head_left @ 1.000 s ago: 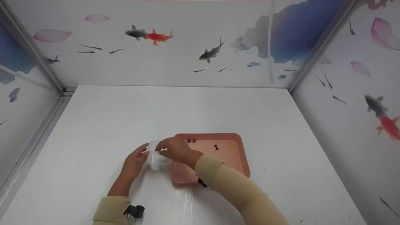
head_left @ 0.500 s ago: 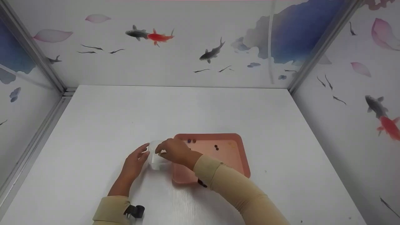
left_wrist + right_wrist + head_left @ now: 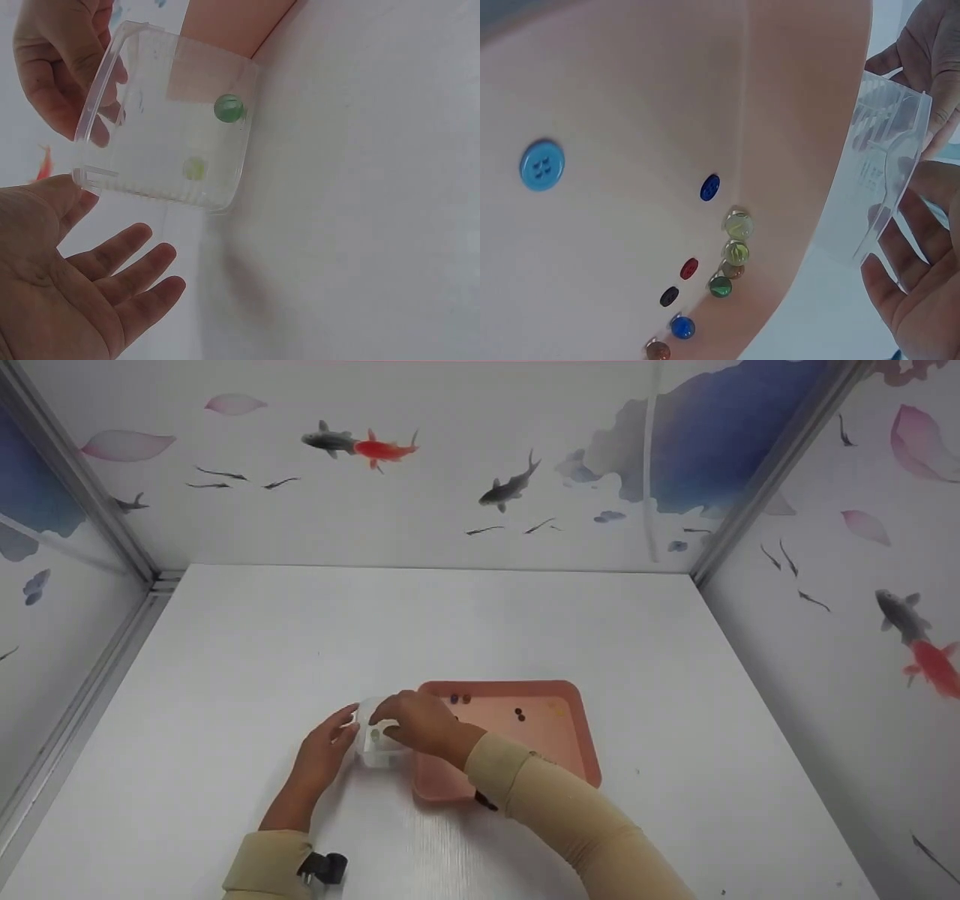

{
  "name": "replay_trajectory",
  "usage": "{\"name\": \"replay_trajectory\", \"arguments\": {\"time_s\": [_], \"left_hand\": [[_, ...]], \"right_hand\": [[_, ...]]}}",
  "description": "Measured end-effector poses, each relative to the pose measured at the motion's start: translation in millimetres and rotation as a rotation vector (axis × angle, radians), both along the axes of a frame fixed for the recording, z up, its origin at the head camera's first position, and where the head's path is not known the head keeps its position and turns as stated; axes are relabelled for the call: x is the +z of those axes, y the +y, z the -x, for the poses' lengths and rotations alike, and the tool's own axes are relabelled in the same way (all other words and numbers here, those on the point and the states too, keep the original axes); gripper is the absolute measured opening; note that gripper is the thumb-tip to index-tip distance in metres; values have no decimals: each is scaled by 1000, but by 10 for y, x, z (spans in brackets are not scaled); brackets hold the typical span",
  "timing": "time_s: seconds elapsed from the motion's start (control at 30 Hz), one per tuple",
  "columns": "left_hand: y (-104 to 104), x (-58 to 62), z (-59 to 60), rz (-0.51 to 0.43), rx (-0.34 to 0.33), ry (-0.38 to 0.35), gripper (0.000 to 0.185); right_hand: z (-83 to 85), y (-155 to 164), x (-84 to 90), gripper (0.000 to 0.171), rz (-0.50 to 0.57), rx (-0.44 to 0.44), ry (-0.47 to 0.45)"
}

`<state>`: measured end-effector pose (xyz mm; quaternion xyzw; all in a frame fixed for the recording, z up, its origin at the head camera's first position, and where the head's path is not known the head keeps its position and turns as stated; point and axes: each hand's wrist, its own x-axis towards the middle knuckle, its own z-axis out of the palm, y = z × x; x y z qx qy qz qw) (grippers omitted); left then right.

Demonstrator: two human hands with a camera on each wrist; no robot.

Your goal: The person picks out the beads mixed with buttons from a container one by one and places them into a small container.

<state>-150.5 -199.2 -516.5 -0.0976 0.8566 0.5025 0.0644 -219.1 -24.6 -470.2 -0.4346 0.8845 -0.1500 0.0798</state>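
Observation:
A clear plastic container [image 3: 381,751] stands against the left side of the pink tray [image 3: 442,793]. My left hand [image 3: 324,754] touches its left side near the rim, fingers mostly straight and spread in the left wrist view. My right hand [image 3: 421,724] reaches over the container's opening from the right, its thumb and fingers apart with nothing visible between them. In the left wrist view, a green marble [image 3: 229,109] and a pale yellow-green marble [image 3: 195,169] show through the container. The right forearm hides part of the tray.
In the right wrist view the tray holds a light blue button [image 3: 542,165], a dark blue button [image 3: 710,187], a red button [image 3: 689,268], a black button [image 3: 669,296], and several marbles along its side, including a blue marble [image 3: 682,327]. White walls with painted fish surround the white table [image 3: 300,630].
My right thumb and fingers have parted over the container. A pale marble now shows below them inside it. My left hand and the container have stayed in place.

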Motion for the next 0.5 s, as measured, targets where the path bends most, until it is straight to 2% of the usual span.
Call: {"name": "replay_trajectory", "arguments": {"time_s": [0.23,0.5], "left_hand": [[5,-3,17,5,-9,10,46],[-1,-15,21,-1,-11,-2,46]], "right_hand": [[-13,40,18,27,68,38,53],[-33,77,52,39,75,-20,106]]}}
